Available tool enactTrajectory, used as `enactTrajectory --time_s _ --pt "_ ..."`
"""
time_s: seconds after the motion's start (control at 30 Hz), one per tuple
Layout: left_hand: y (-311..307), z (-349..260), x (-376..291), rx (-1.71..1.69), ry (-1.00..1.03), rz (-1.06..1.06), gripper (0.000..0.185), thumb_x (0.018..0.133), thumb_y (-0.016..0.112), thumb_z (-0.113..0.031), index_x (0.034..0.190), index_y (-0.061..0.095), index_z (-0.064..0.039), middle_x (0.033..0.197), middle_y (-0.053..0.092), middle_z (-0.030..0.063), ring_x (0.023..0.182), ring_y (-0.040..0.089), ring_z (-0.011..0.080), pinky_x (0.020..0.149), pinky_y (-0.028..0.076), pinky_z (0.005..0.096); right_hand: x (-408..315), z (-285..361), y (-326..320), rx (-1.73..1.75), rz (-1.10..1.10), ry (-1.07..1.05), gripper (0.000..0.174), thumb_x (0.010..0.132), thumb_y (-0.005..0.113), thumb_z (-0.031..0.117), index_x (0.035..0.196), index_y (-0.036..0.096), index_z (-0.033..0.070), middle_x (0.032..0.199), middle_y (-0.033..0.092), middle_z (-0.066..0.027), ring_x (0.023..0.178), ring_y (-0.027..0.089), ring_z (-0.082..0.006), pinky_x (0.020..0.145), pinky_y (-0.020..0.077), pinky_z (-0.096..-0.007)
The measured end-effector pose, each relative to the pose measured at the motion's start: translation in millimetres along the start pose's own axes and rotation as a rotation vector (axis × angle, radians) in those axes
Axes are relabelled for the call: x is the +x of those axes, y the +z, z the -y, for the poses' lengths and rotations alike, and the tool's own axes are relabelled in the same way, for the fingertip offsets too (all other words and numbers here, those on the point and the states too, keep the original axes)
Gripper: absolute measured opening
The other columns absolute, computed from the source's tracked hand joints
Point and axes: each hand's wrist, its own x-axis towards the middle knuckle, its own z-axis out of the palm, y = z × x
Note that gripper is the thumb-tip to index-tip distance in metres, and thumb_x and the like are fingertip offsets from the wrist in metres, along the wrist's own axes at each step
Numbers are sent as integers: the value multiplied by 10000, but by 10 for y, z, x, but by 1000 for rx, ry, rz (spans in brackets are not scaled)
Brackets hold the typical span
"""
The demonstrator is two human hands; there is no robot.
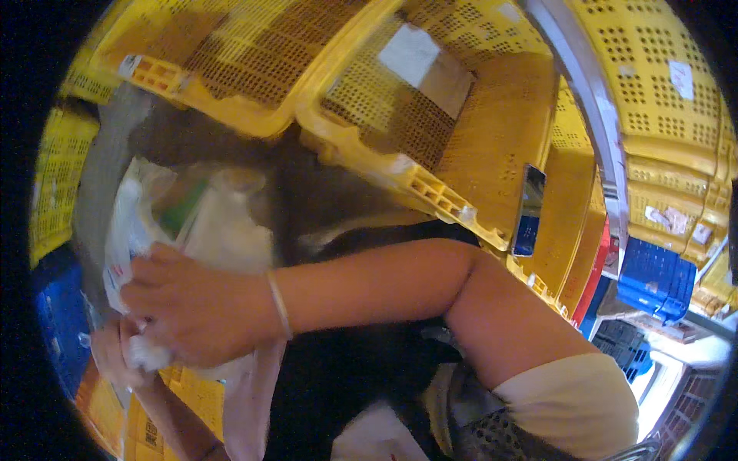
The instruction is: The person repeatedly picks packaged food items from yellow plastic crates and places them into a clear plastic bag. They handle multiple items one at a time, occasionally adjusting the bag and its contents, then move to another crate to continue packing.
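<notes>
A white plastic bag (128, 213) with some coloured print hangs at the left, blurred by motion. Something green (183, 208) shows in or through its opening; I cannot tell what it is. My right hand (187, 305), with a pale band at its wrist, reaches across from the right and has its fingers closed on the bag. Just below it, my left hand (118, 354) grips a bunched white part (150, 352) of the same bag. The two hands are close together and partly overlap. The right hand hides some of the bag and of the left fingers.
Perforated yellow plastic crates (496, 109) stand ahead, one holding a white sheet (410, 53). More stacked yellow crates (651, 115) are beyond a metal post (594, 86). Blue crates (657, 276) sit at the right. Near the left hand are a blue crate (60, 322) and a yellow crate (196, 397).
</notes>
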Motion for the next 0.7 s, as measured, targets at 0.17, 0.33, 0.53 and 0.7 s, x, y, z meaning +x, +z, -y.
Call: enactTrajectory --time_s 0.17,0.33,0.53,0.7 --pt "705 275 -265 58 -104 232 52 604 543 -70 600 496 -93 586 472 81 536 503 271 477 398 379 -624 -597 225 -54 167 239 202 597 594 243 769 592 137 860 494 -82 888 440 -271 769 347 -388" --pt "911 356 -412 138 -51 304 74 582 546 -69 608 485 -102 579 439 66 540 484 249 447 366 352 -902 -562 128 47 289 249 131 671 572 213 782 607 152 965 494 -89 979 430 -284 830 336 -381" --pt "256 51 100 -33 126 -101 193 643 592 -23 829 593 -77 832 555 94 679 526 274 546 428 360 -285 -551 138 909 337 888 241 739 579 312 801 625 83 877 597 -91 776 568 -259 678 445 -344" --pt "30 -421 651 153 158 -82 185 723 604 -63 905 627 -74 953 579 97 850 525 260 650 459 369 -207 -708 1013 263 220 443 191 740 529 200 785 607 31 831 630 -121 775 610 -278 669 474 -367"
